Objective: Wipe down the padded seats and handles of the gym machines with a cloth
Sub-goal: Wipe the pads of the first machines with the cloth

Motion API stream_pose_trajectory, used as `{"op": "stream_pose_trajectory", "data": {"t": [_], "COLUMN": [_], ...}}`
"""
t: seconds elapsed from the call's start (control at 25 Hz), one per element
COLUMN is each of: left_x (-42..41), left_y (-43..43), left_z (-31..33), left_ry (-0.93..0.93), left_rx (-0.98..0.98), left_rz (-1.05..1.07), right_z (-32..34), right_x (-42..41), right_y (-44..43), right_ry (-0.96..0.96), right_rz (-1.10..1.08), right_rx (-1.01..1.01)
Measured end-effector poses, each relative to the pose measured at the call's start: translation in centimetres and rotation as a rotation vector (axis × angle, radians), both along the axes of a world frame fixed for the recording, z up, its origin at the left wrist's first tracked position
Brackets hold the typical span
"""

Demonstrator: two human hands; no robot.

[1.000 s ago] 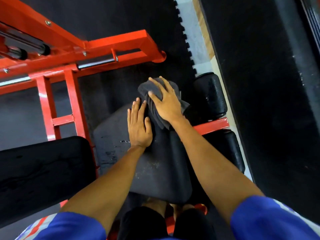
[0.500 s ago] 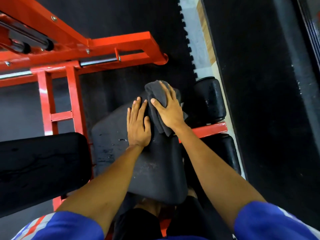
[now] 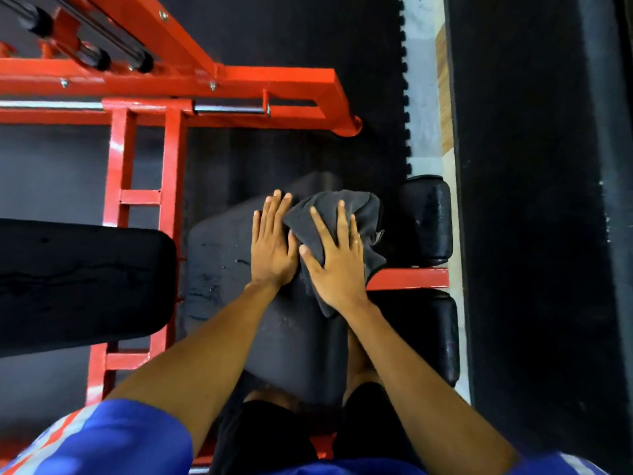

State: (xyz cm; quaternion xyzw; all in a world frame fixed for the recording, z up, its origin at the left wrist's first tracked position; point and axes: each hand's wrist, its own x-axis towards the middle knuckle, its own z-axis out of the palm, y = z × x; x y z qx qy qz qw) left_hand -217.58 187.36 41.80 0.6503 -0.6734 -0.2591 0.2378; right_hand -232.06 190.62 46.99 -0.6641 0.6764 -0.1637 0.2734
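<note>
A worn black padded seat (image 3: 219, 269) of a red gym machine lies below me in the head view, with damp streaks on its left part. My left hand (image 3: 272, 245) rests flat on the pad, fingers straight and together. Right beside it my right hand (image 3: 337, 258) presses a crumpled dark grey cloth (image 3: 352, 210) onto the far right part of the seat, fingers spread over the cloth. The cloth bulges out beyond the fingertips and hangs over the seat's right side.
The red steel frame (image 3: 144, 207) runs along the left and across the top. A second black pad (image 3: 75, 282) sits at the left. Two black roller pads (image 3: 426, 217) (image 3: 431, 337) flank a red bar at the right. Black rubber floor mats surround the machine.
Both hands and the cloth have slid slightly back toward me along the seat. My head has shifted, so the frame and pads sit lower in view.
</note>
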Motion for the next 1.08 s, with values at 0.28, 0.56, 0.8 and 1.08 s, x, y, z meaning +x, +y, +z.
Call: {"op": "stream_pose_trajectory", "data": {"t": [0.28, 0.56, 0.8, 1.08], "left_x": [-0.3, -0.1, -0.5, -1.1], "left_y": [3.3, 5.7, 5.8, 9.3], "left_z": [0.0, -0.3, -0.4, 0.4], "left_ry": [0.044, 0.084, 0.069, 0.093], "left_rx": [0.186, 0.213, 0.271, 0.337], "left_rz": [0.292, 0.398, 0.483, 0.556], "right_z": [-0.4, 0.7, 1.1, 1.8], "right_x": [1.2, -2.0, 1.2, 0.1], "right_y": [-11.1, -3.1, -13.7, -4.1], "right_ry": [0.319, 0.456, 0.608, 0.516], "right_rz": [0.233, 0.699, 0.821, 0.937], "right_rx": [0.024, -0.182, -0.05, -0.168]}}
